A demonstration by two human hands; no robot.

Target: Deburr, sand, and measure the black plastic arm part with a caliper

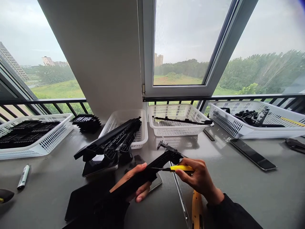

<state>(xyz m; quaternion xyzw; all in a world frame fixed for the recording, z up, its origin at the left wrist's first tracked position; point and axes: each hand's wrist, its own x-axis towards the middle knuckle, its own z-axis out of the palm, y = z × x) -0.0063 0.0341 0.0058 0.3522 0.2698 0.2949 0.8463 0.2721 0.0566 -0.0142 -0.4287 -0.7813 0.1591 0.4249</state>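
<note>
A long black plastic part slants up to the right, with my left hand wrapped round its middle. My right hand grips a yellow-handled knife, closed round the handle. The knife's thin tip points left and lies against or just over the black part near my left fingers; actual contact is hard to tell. Beyond the part's far end is a caliper. Beneath my hands, a metal ruler runs along the grey table.
White baskets holding black parts line the window side. More long black parts lean over one basket. A black stack, a marker, a dark phone-like slab and an orange-yellow tool lie on the table.
</note>
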